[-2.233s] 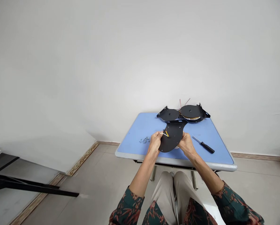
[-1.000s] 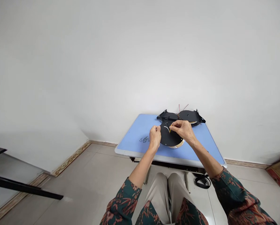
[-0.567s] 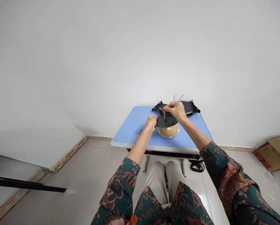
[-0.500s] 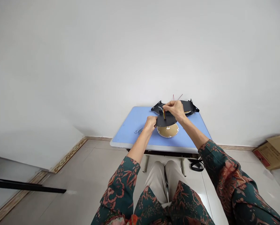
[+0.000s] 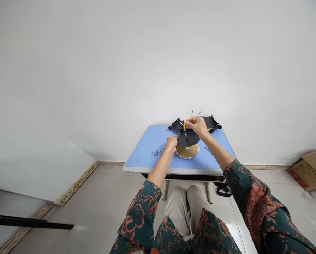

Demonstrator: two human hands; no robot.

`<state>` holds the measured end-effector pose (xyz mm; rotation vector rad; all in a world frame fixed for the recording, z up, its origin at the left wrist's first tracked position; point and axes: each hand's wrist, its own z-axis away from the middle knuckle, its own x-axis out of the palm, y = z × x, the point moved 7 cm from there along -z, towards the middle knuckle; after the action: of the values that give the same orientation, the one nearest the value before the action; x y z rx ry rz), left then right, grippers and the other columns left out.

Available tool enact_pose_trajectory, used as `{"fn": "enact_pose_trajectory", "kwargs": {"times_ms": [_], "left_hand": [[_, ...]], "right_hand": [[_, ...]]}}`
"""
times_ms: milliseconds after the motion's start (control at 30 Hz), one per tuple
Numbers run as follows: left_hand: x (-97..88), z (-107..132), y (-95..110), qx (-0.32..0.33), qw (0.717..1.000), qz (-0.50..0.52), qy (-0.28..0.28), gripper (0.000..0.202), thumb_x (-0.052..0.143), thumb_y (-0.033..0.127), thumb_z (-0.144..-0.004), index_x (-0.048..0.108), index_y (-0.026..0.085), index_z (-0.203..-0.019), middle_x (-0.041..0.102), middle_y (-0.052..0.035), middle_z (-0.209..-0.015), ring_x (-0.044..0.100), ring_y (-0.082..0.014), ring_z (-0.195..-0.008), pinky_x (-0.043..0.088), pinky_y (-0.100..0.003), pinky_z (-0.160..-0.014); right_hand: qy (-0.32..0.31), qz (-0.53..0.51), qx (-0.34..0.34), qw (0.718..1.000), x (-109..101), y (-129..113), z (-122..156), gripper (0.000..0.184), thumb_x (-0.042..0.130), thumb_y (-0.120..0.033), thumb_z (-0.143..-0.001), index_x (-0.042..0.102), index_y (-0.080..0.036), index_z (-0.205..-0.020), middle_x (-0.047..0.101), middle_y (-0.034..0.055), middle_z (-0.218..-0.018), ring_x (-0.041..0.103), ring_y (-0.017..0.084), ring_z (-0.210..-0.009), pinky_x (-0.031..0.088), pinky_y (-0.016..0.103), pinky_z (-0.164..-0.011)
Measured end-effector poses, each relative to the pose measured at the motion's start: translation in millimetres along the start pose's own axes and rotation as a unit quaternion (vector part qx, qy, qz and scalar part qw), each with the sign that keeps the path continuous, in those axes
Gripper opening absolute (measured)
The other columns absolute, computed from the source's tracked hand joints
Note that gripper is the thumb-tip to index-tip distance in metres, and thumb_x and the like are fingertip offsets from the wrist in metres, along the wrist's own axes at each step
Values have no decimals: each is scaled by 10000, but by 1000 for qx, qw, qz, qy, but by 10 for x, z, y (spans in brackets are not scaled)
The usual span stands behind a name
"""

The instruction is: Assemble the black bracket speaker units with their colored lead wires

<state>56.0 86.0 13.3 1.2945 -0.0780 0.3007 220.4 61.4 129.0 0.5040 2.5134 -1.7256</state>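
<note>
A black curved metal plate (image 5: 189, 140) is held above the table, with my left hand (image 5: 171, 143) gripping its near left edge. My right hand (image 5: 197, 126) pinches thin yellow, red and white wires (image 5: 185, 129) that rise through the plate. Below the plate, a round tan disc with a pale rim (image 5: 188, 152) lies on the table, its far part hidden. Behind my right hand, two black metal bracket plates (image 5: 175, 125) (image 5: 212, 122) lie at the far edge, partly overlapped by the held plate.
The blue table (image 5: 139, 158) has a grey rim. Several small metal nuts or screws (image 5: 155, 152) lie left of the disc. A screwdriver tip (image 5: 207, 149) shows beside my right forearm. A black strap (image 5: 223, 191) sits on the floor, and a cardboard box (image 5: 311, 170) stands at right.
The plate has moved away from the disc toward the far side, uncovering it. My right hand has moved from the plate's edge onto the wires, which now stand upright. The head view has shifted.
</note>
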Motion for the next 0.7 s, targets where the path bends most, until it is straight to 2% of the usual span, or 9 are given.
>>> {"fn": "enact_pose_trajectory", "kwargs": {"times_ms": [67,133,233,300,500,700], "left_hand": [[-16,7,6,-1,1000,-14,7,306,656,65,-746,414,202,-619,362,81,-485,381,-71,-427,250,-189,-423],[-32,13,8,-2,1000,-23,13,307,649,68,-759,411,204,-620,360,81,-487,381,-73,-430,255,-193,-428],[-36,29,8,0,999,-37,17,312,641,77,-778,406,207,-618,347,81,-485,368,-74,-426,243,-199,-428],[-23,43,10,3,999,-45,16,325,647,85,-783,399,210,-614,342,83,-488,361,-73,-423,235,-201,-428],[-23,50,-18,11,997,-76,16,323,646,91,-795,402,209,-618,350,83,-486,352,-74,-428,233,-202,-432],[-63,42,-168,19,994,-110,12,344,672,115,-803,412,213,-599,338,84,-454,351,-90,-423,226,-220,-443]], "right_hand": [[-15,32,5,999,-27,70,45,219,739,-350,-804,765,-164,-915,782,46,-798,731,170,-737,556,276,-751],[-31,97,7,995,-41,136,102,205,784,-327,-771,771,-173,-905,786,47,-825,733,181,-792,540,273,-767],[-92,192,-9,977,57,191,183,80,827,-234,-699,760,-197,-725,756,6,-719,709,170,-750,498,247,-713],[-117,223,-21,968,136,192,217,106,815,-199,-683,729,-205,-622,693,-27,-596,663,149,-662,460,236,-656],[-62,189,-34,979,148,159,245,236,740,-250,-756,662,-197,-539,671,-18,-562,606,129,-622,433,236,-644],[-14,107,21,994,22,327,247,289,746,-383,-744,664,-195,-540,685,-10,-558,618,135,-603,455,239,-640]]}}
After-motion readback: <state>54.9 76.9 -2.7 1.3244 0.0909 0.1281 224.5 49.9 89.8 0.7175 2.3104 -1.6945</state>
